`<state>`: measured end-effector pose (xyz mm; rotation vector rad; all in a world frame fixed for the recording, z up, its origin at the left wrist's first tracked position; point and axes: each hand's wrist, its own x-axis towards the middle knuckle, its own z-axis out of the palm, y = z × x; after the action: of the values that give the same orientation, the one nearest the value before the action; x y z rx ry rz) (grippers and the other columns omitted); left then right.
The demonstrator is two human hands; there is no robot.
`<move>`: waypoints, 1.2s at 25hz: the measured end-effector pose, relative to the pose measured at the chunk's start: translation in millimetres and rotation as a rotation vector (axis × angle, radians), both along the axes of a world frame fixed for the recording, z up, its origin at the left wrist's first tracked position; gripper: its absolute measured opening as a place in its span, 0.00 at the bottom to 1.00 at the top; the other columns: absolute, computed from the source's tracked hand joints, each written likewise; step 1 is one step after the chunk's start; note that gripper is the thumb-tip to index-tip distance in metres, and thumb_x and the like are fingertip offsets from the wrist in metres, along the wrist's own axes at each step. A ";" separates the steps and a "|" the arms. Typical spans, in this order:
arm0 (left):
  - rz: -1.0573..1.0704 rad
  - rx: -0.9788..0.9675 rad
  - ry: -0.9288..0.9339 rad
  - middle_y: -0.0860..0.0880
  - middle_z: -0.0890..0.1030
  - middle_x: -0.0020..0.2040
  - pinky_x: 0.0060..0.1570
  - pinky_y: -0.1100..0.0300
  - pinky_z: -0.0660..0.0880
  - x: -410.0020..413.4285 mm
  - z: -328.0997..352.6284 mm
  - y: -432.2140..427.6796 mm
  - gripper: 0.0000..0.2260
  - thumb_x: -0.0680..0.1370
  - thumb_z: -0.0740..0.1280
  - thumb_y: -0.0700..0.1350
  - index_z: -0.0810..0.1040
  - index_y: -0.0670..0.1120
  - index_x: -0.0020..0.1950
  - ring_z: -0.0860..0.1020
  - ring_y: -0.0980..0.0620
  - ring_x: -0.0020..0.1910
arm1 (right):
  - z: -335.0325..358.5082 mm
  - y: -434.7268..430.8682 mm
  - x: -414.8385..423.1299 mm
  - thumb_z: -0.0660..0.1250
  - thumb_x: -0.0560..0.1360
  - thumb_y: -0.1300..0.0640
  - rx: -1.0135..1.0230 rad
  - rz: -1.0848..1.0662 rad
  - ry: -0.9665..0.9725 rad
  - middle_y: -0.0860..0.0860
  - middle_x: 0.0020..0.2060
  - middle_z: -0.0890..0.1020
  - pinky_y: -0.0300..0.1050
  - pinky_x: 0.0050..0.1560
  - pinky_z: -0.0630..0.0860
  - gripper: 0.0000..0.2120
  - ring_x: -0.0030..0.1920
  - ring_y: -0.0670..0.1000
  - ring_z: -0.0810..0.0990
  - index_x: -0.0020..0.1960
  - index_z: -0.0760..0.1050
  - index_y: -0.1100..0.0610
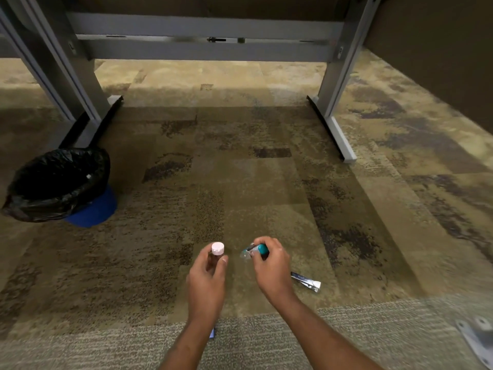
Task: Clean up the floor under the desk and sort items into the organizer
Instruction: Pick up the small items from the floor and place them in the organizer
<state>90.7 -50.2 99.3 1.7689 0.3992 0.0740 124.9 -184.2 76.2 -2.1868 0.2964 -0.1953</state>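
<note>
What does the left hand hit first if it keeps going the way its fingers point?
The left hand, holding a small pink-capped bottle, points forward under the grey metal desk frame. Only bare patterned carpet lies ahead; the way looks free up to the frame, though depth is unclear.

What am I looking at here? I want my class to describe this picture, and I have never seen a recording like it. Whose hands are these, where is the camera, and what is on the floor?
There is no machine: a person works with two bare hands. The single picture comes from a wide-angle camera worn on the person's head, looking forward and down, so the arms reach in from the bottom edge.

The left hand holds a small bottle with a pale pink round cap. The right hand grips a small teal and silvery item; I cannot tell what it is.

On the patterned brown carpet, just right of the right hand, lies a silvery blue foil sachet. Further back stands the grey metal desk frame. At the left is a blue bin lined with a black plastic bag. No organizer is in view.
</note>
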 end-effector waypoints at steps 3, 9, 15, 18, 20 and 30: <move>-0.035 0.023 -0.042 0.60 0.83 0.50 0.46 0.75 0.74 -7.9 81.6 -8.6 0.14 0.78 0.70 0.43 0.78 0.56 0.61 0.80 0.70 0.49 | 94.0 -10.3 -20.2 0.70 0.75 0.62 0.047 0.007 -0.028 0.45 0.49 0.79 0.32 0.52 0.74 0.10 0.50 0.43 0.78 0.56 0.80 0.54; -0.106 -0.007 -0.139 0.61 0.84 0.50 0.53 0.62 0.78 -19.5 281.7 -21.0 0.15 0.77 0.72 0.46 0.79 0.56 0.62 0.82 0.63 0.52 | 309.6 -29.9 -45.3 0.67 0.78 0.48 -0.104 0.054 -0.142 0.42 0.50 0.77 0.37 0.50 0.76 0.14 0.51 0.43 0.76 0.62 0.76 0.49; -0.203 -0.114 -0.198 0.55 0.87 0.50 0.54 0.57 0.79 -5.2 509.5 -48.9 0.13 0.76 0.73 0.44 0.81 0.55 0.59 0.84 0.57 0.52 | 549.6 -60.8 -52.5 0.71 0.75 0.48 -0.029 -0.033 -0.326 0.40 0.48 0.80 0.35 0.52 0.75 0.13 0.51 0.42 0.76 0.58 0.78 0.49; -0.260 -0.211 -0.195 0.51 0.87 0.51 0.54 0.57 0.79 1.4 619.9 -70.8 0.13 0.76 0.73 0.43 0.82 0.51 0.61 0.84 0.55 0.53 | 659.9 -82.7 -53.0 0.74 0.73 0.50 0.193 -0.100 -0.356 0.43 0.49 0.82 0.38 0.52 0.79 0.14 0.50 0.43 0.81 0.57 0.78 0.46; -0.270 -0.254 -0.220 0.48 0.87 0.50 0.51 0.57 0.80 6.0 694.4 -84.9 0.12 0.76 0.73 0.42 0.83 0.47 0.60 0.84 0.53 0.50 | 731.0 -99.7 -50.5 0.75 0.73 0.52 0.336 -0.119 -0.385 0.45 0.47 0.83 0.44 0.52 0.82 0.13 0.48 0.46 0.83 0.55 0.78 0.45; -0.382 -0.327 -0.198 0.50 0.87 0.52 0.53 0.54 0.82 60.1 893.1 -112.1 0.12 0.76 0.71 0.49 0.83 0.46 0.58 0.84 0.47 0.53 | 919.1 -160.2 -1.8 0.74 0.72 0.53 0.588 -0.134 -0.440 0.51 0.55 0.82 0.39 0.45 0.83 0.17 0.55 0.50 0.81 0.60 0.78 0.53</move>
<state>150.9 -162.4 992.4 1.4702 -0.0716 -0.0834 123.1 -344.4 995.2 -1.4965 0.2147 -0.5777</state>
